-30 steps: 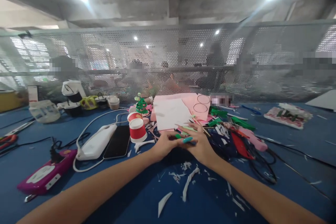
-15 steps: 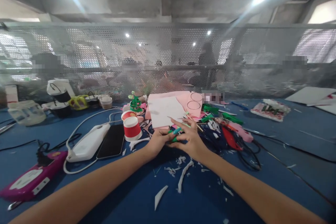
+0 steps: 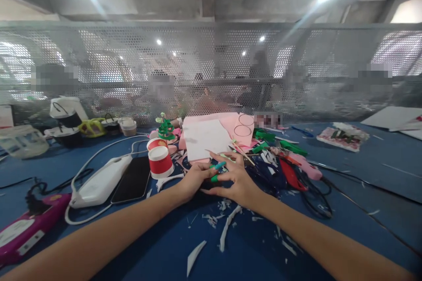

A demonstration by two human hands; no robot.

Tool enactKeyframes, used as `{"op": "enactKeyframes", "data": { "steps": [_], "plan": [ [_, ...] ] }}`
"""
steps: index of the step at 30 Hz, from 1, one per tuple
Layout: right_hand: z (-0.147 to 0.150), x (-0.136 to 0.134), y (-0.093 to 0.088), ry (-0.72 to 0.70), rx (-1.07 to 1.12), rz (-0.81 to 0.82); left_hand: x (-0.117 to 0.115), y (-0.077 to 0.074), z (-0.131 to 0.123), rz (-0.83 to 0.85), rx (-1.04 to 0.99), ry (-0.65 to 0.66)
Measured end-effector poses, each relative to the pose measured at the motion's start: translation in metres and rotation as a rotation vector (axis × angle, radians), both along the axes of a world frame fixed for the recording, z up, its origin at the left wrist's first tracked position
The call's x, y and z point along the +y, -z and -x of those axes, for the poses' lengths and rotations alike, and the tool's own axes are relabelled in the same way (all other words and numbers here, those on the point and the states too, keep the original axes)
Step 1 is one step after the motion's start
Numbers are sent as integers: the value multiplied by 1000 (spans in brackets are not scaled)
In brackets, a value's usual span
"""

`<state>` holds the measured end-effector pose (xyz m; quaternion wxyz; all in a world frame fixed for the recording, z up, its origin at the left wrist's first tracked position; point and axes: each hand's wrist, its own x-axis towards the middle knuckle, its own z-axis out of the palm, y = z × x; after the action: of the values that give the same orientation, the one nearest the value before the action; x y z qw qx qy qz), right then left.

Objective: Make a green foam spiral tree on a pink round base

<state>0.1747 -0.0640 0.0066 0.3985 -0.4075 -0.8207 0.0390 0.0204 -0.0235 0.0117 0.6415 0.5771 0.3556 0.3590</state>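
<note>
My left hand (image 3: 194, 181) is closed above the blue table, its fingers pinching a small green strip (image 3: 215, 178). A turquoise piece (image 3: 220, 165), perhaps a painted nail, shows at its fingertips. From the other side comes my right hand (image 3: 239, 180), fingers spread apart around the strip. One of its fingertips seems to touch the green; the thumb stretches out below, toward the left hand. Part of the strip is hidden by the fingers. Just beyond both hands lies a white sheet (image 3: 207, 138) on pink paper (image 3: 243, 122) marked with drawn circles.
Left of the hands are red-and-white paper cups (image 3: 161, 162), a black phone (image 3: 132, 180), a white power bank (image 3: 100, 182) and a purple power strip (image 3: 36, 224). Right are a pink glue gun (image 3: 305, 166), cables and green scraps (image 3: 292, 147). White shavings (image 3: 227, 228) lie in front.
The view has shifted slightly. My right thumb has moved down and left, away from its other fingers, so the green strip shows more. My left hand keeps its pinch.
</note>
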Motion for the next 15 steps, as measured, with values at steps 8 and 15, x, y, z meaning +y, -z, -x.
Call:
{"op": "enactKeyframes", "data": {
  "steps": [8,15],
  "plan": [
    [-3,-1,-1,55,-128,-158,-2,-3,-1,54,-83,33],
    [-5,-8,-9,36,-237,-311,2,1,-2,87,-178,82]
  ]
}}
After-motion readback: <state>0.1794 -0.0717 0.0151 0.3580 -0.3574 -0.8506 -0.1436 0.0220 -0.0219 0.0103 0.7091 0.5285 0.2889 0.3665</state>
